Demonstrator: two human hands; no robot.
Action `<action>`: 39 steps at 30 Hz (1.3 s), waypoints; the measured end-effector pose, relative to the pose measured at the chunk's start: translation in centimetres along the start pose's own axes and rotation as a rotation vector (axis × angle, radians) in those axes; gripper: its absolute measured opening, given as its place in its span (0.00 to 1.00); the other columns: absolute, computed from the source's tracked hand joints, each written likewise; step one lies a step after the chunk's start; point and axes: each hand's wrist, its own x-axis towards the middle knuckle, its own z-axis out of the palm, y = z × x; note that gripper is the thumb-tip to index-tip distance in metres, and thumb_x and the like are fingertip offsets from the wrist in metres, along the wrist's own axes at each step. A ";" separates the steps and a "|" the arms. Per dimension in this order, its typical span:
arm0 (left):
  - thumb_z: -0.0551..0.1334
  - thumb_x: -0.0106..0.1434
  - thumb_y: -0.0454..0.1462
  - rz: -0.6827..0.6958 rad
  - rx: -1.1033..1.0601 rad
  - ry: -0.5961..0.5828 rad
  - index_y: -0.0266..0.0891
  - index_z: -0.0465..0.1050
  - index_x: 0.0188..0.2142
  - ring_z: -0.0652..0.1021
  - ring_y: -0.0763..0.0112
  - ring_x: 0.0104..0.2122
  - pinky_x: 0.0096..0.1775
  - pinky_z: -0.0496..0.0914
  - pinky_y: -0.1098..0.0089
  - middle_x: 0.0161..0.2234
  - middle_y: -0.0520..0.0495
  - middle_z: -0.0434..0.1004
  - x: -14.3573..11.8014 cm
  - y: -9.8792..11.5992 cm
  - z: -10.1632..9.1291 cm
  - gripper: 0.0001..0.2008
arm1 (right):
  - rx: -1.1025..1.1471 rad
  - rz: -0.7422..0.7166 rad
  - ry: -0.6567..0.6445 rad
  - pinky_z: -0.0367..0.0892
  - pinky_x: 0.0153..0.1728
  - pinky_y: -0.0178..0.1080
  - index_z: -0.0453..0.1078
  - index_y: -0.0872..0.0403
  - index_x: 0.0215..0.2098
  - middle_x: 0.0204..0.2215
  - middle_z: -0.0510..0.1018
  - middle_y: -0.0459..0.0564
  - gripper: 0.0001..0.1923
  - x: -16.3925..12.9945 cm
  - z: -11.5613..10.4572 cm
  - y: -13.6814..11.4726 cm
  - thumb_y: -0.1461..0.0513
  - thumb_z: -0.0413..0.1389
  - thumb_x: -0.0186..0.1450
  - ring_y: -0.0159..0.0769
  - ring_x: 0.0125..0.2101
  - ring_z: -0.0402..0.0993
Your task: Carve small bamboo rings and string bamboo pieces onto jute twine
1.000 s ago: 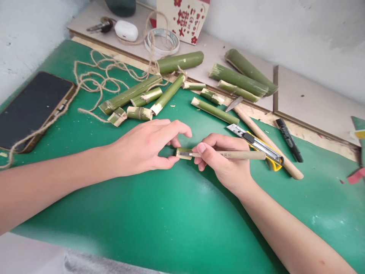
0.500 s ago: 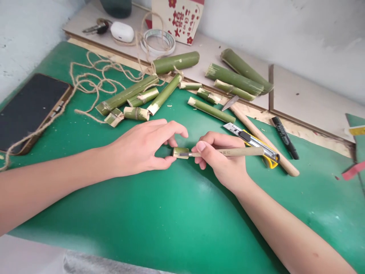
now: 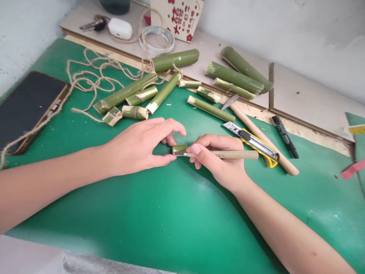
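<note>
A short split piece of bamboo (image 3: 180, 147) lies on the green mat in front of me. My left hand (image 3: 142, 146) pinches its left end between the thumb and a bent finger, while the index finger arches above without touching. My right hand (image 3: 218, 154) grips a slim carving tool (image 3: 239, 154) like a pen. Its pale wooden handle points right, and the narrow metal tip lies along the near side of the bamboo piece. Just beyond my right hand lies a yellow utility knife (image 3: 252, 142) with its blade out.
Several cut bamboo lengths (image 3: 125, 93) lie beyond my hands, with loose twine (image 3: 97, 82) and a phone (image 3: 31, 106) at left. A wooden-handled hammer (image 3: 265, 139) and black marker (image 3: 285, 136) lie right. Tape (image 3: 156, 49), an earbud case (image 3: 120, 29) and keys (image 3: 95, 24) sit on the back ledge.
The carving tool has slid a little to the left, its tip now farther along the bamboo piece. My right hand moved left with it; the left hand is nearly unchanged.
</note>
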 end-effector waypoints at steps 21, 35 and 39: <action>0.69 0.63 0.36 0.018 0.026 0.010 0.47 0.70 0.55 0.81 0.65 0.41 0.44 0.73 0.67 0.41 0.52 0.81 0.1 0.1 0.0 0.21 | 0.077 0.022 0.059 0.65 0.17 0.31 0.77 0.54 0.26 0.19 0.79 0.44 0.14 0.1 0.3 0.0 0.56 0.65 0.67 0.27 0.16 0.70; 0.69 0.62 0.36 0.024 0.055 0.004 0.47 0.70 0.54 0.80 0.64 0.40 0.41 0.71 0.66 0.41 0.51 0.81 0.0 0.0 0.1 0.21 | 0.095 0.067 0.109 0.60 0.13 0.31 0.74 0.53 0.22 0.15 0.74 0.43 0.16 0.5 0.1 -0.2 0.55 0.65 0.65 0.25 0.13 0.64; 0.69 0.61 0.34 0.045 0.052 0.013 0.46 0.70 0.54 0.80 0.65 0.40 0.42 0.72 0.67 0.39 0.52 0.80 -0.1 0.1 0.1 0.22 | 0.109 0.081 0.107 0.58 0.13 0.31 0.75 0.53 0.23 0.15 0.74 0.43 0.15 0.5 -0.3 0.2 0.56 0.64 0.66 0.25 0.14 0.64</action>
